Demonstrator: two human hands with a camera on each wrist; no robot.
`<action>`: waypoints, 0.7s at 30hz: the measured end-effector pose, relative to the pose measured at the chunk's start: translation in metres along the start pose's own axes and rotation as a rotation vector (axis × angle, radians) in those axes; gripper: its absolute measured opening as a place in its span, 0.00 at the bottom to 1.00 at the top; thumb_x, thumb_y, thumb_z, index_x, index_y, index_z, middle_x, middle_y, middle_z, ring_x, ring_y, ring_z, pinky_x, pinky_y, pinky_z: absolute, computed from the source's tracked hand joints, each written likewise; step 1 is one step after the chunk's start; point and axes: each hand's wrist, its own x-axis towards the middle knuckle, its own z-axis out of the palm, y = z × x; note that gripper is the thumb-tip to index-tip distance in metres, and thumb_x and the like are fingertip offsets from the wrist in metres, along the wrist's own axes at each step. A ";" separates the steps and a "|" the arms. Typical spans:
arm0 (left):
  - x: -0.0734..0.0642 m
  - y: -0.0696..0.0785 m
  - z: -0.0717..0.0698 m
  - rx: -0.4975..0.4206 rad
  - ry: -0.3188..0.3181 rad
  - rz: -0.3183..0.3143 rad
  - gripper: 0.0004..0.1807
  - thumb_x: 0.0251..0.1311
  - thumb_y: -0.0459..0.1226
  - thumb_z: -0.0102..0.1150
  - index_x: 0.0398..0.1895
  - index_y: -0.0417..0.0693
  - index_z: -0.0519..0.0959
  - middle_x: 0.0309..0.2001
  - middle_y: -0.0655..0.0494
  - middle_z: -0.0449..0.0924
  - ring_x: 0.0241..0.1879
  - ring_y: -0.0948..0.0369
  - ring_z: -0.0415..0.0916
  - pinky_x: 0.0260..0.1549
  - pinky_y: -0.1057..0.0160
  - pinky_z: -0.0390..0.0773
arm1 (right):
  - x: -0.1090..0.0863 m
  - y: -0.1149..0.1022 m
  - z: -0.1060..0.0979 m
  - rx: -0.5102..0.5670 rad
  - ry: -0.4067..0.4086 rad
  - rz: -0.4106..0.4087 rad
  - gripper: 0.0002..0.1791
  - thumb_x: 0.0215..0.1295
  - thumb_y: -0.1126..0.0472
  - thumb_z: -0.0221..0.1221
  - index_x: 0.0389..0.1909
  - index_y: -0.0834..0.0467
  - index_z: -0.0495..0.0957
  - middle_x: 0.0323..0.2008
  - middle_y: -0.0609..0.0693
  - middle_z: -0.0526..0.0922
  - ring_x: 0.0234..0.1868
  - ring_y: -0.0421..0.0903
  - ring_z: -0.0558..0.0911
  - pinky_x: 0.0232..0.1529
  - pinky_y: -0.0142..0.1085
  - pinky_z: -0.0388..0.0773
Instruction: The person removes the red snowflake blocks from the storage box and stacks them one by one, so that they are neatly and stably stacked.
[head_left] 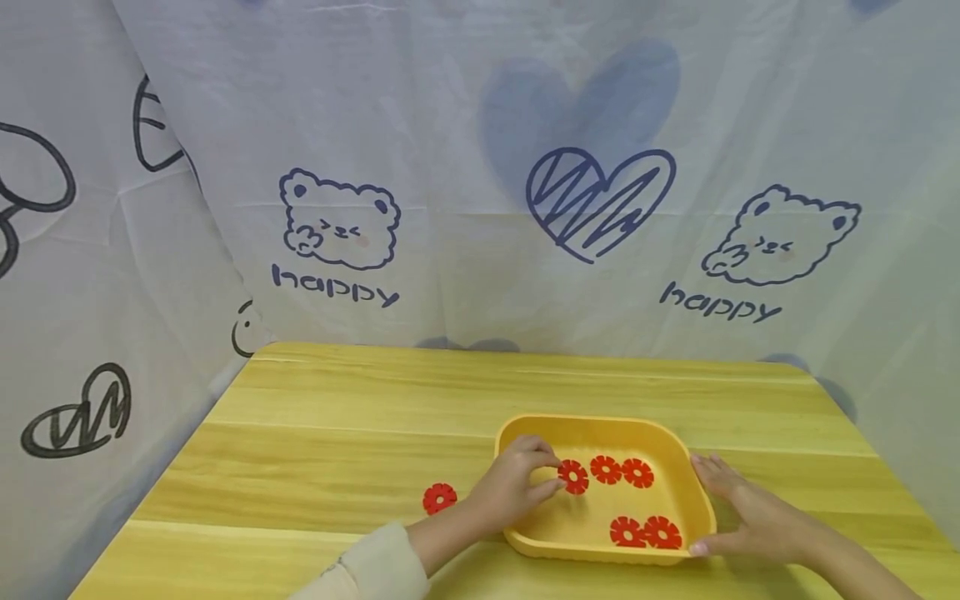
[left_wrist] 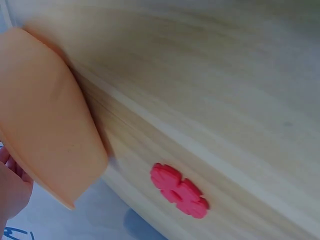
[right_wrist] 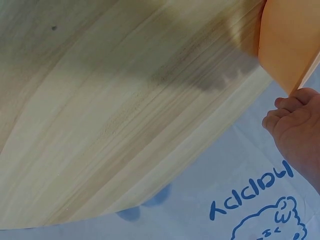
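- two bare hands (head_left: 517, 479) are at work over one yellow tray (head_left: 600, 558), well apart from each other, the nearest thing being a pale sleeve (head_left: 382, 567) on the left arm.
- the right hand (head_left: 757, 517) touches the tray's right end, thumb at the near corner and fingers farther along the rim, spread rather than clenched.
- nearest inside the tray, by its front wall, a pair of red notched discs (head_left: 627, 531) lies close together, toward the right.
- one loose disc (head_left: 439, 498) sits on the table outside the tray, just beyond the left forearm.
- the left hand reaches in over the tray's left side; thumb and forefinger pinch a red disc (head_left: 573, 477) by its edge, and from where i stand i can't tell if it touches the tray floor.
- just right of that one, two more discs (head_left: 622, 472) lie side by side toward the back of the tray.
- under everything is a wooden-looking table (head_left: 337, 400) with pale yellow grain and rounded far corners.
- behind it hangs a white cloth (head_left: 450, 292) with two cloud-edged bears (head_left: 341, 221), the word "happy" under each, and a scribbled blue heart (head_left: 600, 204) between them.
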 end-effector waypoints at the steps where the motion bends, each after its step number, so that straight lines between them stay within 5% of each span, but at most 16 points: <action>1: -0.001 -0.001 0.000 -0.005 0.012 0.003 0.11 0.57 0.37 0.62 0.39 0.40 0.82 0.41 0.53 0.78 0.44 0.61 0.73 0.45 0.73 0.76 | 0.000 0.000 0.000 -0.002 0.000 -0.001 0.56 0.45 0.45 0.68 0.67 0.72 0.52 0.67 0.72 0.50 0.64 0.76 0.49 0.55 0.64 0.47; 4: -0.005 -0.004 -0.002 -0.021 0.048 0.021 0.11 0.56 0.37 0.62 0.39 0.39 0.82 0.41 0.52 0.78 0.44 0.60 0.74 0.45 0.73 0.77 | 0.000 0.001 0.001 0.005 0.004 -0.014 0.56 0.45 0.46 0.68 0.66 0.73 0.52 0.67 0.73 0.50 0.64 0.77 0.49 0.68 0.40 0.36; 6: -0.007 -0.006 -0.004 -0.031 0.069 0.034 0.11 0.55 0.36 0.63 0.39 0.39 0.82 0.41 0.52 0.78 0.43 0.59 0.74 0.45 0.72 0.77 | 0.000 0.001 0.001 0.006 0.007 -0.027 0.56 0.45 0.46 0.69 0.66 0.74 0.52 0.67 0.74 0.50 0.63 0.77 0.49 0.62 0.19 0.30; 8: -0.009 -0.008 -0.005 -0.044 0.090 0.044 0.11 0.55 0.36 0.63 0.39 0.39 0.82 0.40 0.51 0.78 0.43 0.59 0.74 0.45 0.71 0.77 | 0.000 0.001 0.001 0.013 0.007 -0.032 0.56 0.46 0.46 0.68 0.66 0.74 0.52 0.67 0.74 0.50 0.63 0.78 0.49 0.47 0.08 0.28; 12: -0.012 -0.014 -0.007 -0.066 0.143 0.072 0.10 0.53 0.34 0.65 0.37 0.38 0.82 0.39 0.50 0.78 0.42 0.58 0.74 0.43 0.70 0.78 | 0.000 0.001 0.001 0.017 0.001 -0.029 0.56 0.45 0.46 0.69 0.66 0.75 0.52 0.67 0.74 0.50 0.63 0.78 0.49 0.46 0.07 0.28; 14: -0.014 -0.016 -0.007 -0.072 0.173 0.090 0.10 0.52 0.34 0.65 0.37 0.38 0.82 0.39 0.50 0.78 0.41 0.58 0.74 0.42 0.70 0.78 | 0.000 0.001 0.000 0.012 -0.006 -0.036 0.55 0.46 0.47 0.68 0.65 0.76 0.51 0.66 0.75 0.50 0.63 0.78 0.49 0.63 0.18 0.31; 16: -0.016 -0.019 -0.008 -0.073 0.199 0.107 0.10 0.51 0.34 0.66 0.37 0.37 0.82 0.39 0.50 0.78 0.41 0.58 0.74 0.40 0.71 0.78 | 0.000 0.001 0.001 0.017 -0.010 -0.031 0.56 0.46 0.47 0.68 0.66 0.75 0.51 0.66 0.75 0.49 0.63 0.78 0.48 0.64 0.18 0.32; 19: -0.018 -0.022 -0.008 -0.072 0.228 0.126 0.10 0.51 0.34 0.66 0.36 0.37 0.82 0.39 0.50 0.79 0.41 0.58 0.75 0.39 0.71 0.78 | 0.000 0.000 0.000 0.009 -0.006 -0.036 0.56 0.46 0.47 0.68 0.66 0.75 0.51 0.66 0.75 0.49 0.63 0.78 0.49 0.63 0.18 0.31; 21: -0.020 -0.024 -0.009 -0.074 0.241 0.133 0.10 0.51 0.34 0.66 0.36 0.37 0.82 0.38 0.50 0.79 0.40 0.59 0.75 0.39 0.71 0.78 | 0.000 0.000 0.000 0.017 0.001 -0.030 0.56 0.46 0.46 0.68 0.66 0.75 0.51 0.67 0.74 0.49 0.63 0.78 0.48 0.46 0.07 0.28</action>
